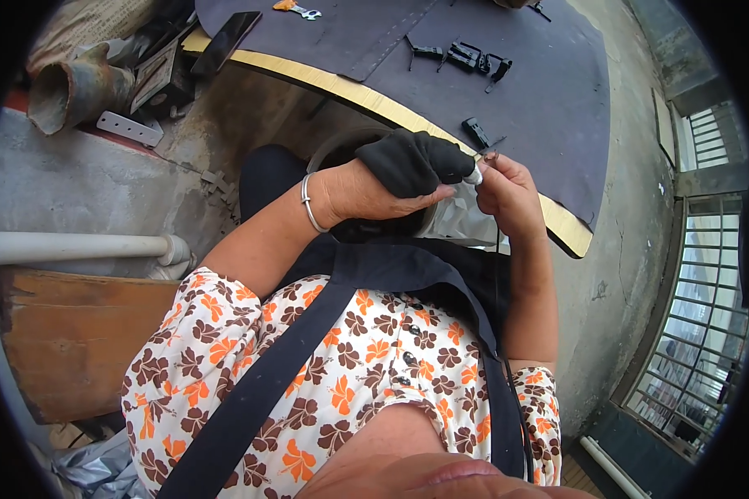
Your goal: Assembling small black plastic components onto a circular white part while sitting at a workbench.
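My left hand (366, 193) has a black cloth cover (412, 162) over its fingers, with a white wrap (473, 175) at one fingertip. Its fingers are closed and meet my right hand (512, 195) by the table's front edge. The right hand is bare and pinches something small, mostly hidden between the fingertips. Just beyond it on the table lies a small black plastic part (474, 131) with thin wire-like pieces. Farther back, several similar black parts (466, 56) are grouped together.
The dark-covered table (549, 100) has a yellow edge. A black phone (227, 41) and an orange-handled wrench (298, 9) lie at its far left. Below my hands is a bucket (324, 151) with a whitish plastic bag (458, 223). A rusty pipe fitting (79, 91) stands left.
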A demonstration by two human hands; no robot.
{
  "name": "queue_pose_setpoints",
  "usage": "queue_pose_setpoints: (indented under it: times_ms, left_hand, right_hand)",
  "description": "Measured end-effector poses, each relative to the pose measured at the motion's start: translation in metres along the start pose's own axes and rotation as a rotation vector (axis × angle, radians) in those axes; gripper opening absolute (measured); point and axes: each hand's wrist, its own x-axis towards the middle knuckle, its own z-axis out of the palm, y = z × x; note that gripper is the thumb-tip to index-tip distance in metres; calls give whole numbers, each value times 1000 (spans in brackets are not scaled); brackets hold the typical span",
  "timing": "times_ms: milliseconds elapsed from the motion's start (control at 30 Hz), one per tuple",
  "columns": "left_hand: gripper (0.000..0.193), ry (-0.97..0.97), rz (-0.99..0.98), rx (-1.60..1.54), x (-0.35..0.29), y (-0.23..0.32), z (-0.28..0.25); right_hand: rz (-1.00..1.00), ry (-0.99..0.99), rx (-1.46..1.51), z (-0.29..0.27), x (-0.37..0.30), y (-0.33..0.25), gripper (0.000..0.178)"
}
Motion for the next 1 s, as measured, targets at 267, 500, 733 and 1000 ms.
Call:
queue_pose_setpoints:
  times_ms: [267, 500, 733, 1000]
  left_hand:
    - [25, 274, -547, -435, 2, -9, 8]
    - [17, 197, -482, -673, -1, 6, 10]
    - [30, 153, -360, -401, -8, 9, 6]
    - [29, 171, -319, -195, -11, 5, 16]
  right_hand:
    - [-717, 180, -918, 45, -18, -6, 16]
    - [-693, 364, -566, 57, -4, 7, 11]
    - [-322, 159, -288, 50, -2, -4, 15]
    - [-402, 132, -730, 46, -3, 6, 24]
